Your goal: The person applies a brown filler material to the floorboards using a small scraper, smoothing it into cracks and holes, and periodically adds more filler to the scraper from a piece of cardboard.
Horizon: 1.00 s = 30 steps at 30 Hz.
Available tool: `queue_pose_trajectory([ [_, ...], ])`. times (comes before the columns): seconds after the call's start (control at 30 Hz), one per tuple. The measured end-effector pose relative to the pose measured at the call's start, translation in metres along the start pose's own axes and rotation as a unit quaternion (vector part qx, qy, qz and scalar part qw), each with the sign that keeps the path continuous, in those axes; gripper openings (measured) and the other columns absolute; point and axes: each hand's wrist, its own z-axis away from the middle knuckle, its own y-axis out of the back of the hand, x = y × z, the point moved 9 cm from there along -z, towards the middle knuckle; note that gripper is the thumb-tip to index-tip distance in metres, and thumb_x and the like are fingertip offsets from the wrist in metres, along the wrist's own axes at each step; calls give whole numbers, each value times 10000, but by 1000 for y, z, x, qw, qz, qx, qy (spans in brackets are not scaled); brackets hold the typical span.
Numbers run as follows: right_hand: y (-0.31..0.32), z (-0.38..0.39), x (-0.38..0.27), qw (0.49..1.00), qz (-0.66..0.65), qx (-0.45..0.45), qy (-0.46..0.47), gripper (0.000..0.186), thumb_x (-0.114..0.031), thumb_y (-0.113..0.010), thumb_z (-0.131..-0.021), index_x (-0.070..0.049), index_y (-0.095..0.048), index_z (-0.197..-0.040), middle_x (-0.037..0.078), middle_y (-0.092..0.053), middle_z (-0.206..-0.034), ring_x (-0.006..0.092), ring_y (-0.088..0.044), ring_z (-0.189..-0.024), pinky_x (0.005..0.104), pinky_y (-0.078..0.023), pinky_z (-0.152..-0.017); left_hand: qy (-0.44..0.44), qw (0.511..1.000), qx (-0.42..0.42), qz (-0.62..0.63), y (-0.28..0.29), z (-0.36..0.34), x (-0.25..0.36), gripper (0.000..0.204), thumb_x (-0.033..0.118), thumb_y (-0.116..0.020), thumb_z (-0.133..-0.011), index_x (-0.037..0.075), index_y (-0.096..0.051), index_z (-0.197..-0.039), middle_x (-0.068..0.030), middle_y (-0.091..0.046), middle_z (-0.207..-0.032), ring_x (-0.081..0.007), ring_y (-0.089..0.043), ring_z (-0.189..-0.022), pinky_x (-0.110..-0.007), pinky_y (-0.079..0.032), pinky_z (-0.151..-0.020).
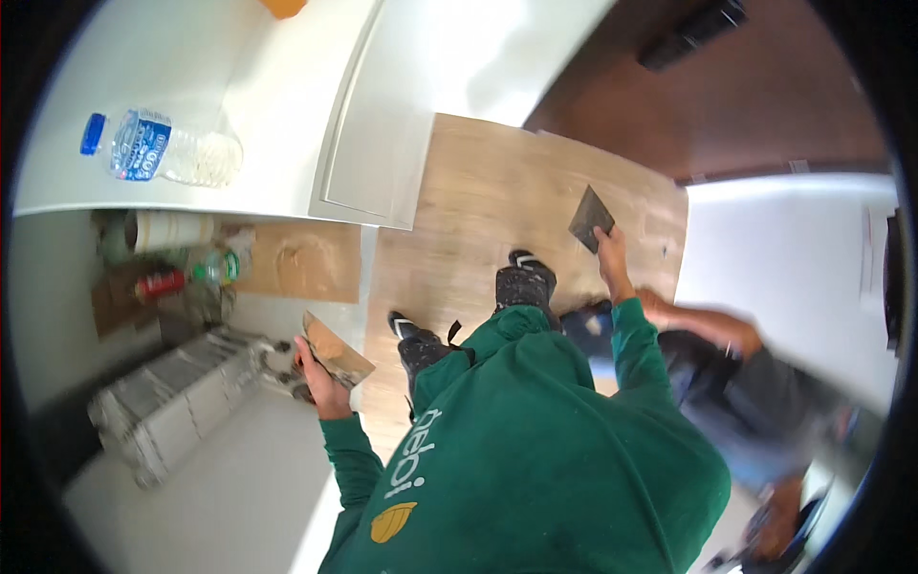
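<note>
My right hand [613, 256] is closed round the near end of a wide putty knife [591, 216], whose dark, flat blade points away from me above the wooden floor. On the left, my left hand [323, 385] grips a flat, roughly square plate [339, 350]. Its face is tan and shiny, with a dark, smeared edge on the hand's side. Its handle, if it has one, is hidden by my fingers. The two tools are well apart, and neither appears to touch anything else.
A water bottle [182, 151] lies on a white shelf [277, 182] at the left. Below are a green bottle [218, 267], a red can [160, 283] and a folded metal ladder [182, 392]. Close at my right, a blurred person [736, 392] bends over. A brown door [727, 105] stands far right.
</note>
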Motion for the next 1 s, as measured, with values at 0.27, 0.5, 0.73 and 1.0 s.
queue_pose_trajectory([
  [0.27,-46,-127,-38,926,-196,-270,-176,322,-66,-540,-930,6,-544,-1243,80,-620,-1209,213,-613,-1061,355,-479,-933,-60,975,82,197,-130,63,-112,460,517,-480,-967,122,-589,-1176,-35,-649,-936,-175,-653,-786,-323,-565,-667],
  [0.5,-81,-105,-163,859,-195,-383,-277,297,-167,-547,-952,-7,-558,-1202,92,-637,-1156,227,-620,-1068,383,-492,-932,-61,957,86,271,-235,84,-153,475,513,-464,-973,116,-579,-1207,-72,-658,-1015,-211,-661,-837,-360,-576,-712],
  [0.73,-133,19,-286,763,-145,-577,-254,328,-167,-536,-962,56,-541,-1202,150,-638,-1147,229,-646,-1033,381,-524,-915,-493,735,361,-296,-248,129,-104,683,549,-404,-980,-38,-476,-1321,-186,-573,-1226,-308,-619,-1013,-366,-514,-883],
  [1.0,-153,141,-308,664,-32,-624,-410,318,-172,-548,-953,51,-536,-1180,129,-629,-1119,227,-644,-1013,400,-522,-924,-821,491,126,-262,-298,216,-47,606,477,-331,-1014,-50,-499,-1259,-221,-628,-1043,-401,-677,-901,-472,-589,-752],
])
